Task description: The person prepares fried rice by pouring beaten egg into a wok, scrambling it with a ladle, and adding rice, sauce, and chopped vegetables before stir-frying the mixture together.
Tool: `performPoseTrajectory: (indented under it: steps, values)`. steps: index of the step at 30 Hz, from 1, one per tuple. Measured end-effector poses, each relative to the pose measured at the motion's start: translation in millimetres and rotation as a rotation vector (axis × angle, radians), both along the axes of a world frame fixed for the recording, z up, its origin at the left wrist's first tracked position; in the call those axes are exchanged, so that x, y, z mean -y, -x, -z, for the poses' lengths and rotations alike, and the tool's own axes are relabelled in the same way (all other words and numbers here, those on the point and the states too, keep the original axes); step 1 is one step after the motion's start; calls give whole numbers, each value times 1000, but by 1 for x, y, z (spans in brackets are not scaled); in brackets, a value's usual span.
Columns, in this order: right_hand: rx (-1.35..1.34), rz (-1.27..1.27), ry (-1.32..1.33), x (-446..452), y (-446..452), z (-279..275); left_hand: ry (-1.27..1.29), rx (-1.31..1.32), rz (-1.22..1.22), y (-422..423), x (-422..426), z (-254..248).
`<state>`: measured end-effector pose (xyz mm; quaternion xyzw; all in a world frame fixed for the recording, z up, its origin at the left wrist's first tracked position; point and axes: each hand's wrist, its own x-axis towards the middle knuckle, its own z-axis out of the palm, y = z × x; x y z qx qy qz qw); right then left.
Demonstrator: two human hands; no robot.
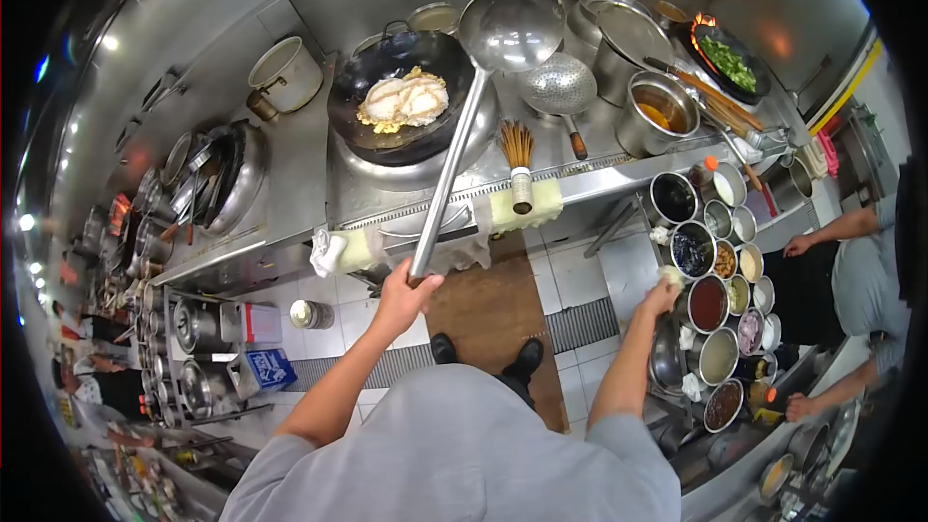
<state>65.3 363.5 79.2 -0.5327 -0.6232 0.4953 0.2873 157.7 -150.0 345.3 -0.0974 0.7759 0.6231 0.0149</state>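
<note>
A long-handled steel ladle (512,27) is raised over the stove, its handle end held in my left hand (404,296). Left of its handle sits a black wok (353,130) with rice and egg (406,100) in it. My right hand (660,296) is at the left edge of the seasoning pots, its fingers closed around something pale, perhaps a cloth, too small to name. Close by that hand are a pot of dark sauce (692,249) and a pot of red sauce (710,303).
A bamboo brush (519,159) and a perforated skimmer (558,85) lie right of the wok. A pot of orange liquid (662,113) stands farther right. Greens cook in a flaming wok (739,82). A co-worker (855,275) stands at the right.
</note>
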Motion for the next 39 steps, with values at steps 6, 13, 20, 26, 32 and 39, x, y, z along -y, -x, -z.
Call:
performPoseTrajectory:
  steps: [6,13,20,26,32,39]
  values:
    - [-1016,-807,851,158,-22,-200,34,-36,172,45,-36,-49]
    - [-824,-1112,-39,339,-11,-341,365,-548,75,80,-83,-52]
    - [-922,-681,-178,319,82,-394,527,-534,57,45,-73,-46]
    - [-1112,-828,316,314,128,-388,580,-457,50,19,-51,-18]
    - [-764,-1101,29,393,5,-293,608,-488,-69,74,-37,-24]
    - [-167,-948,-277,231,-47,-145,619,-281,-111,54,22,8]
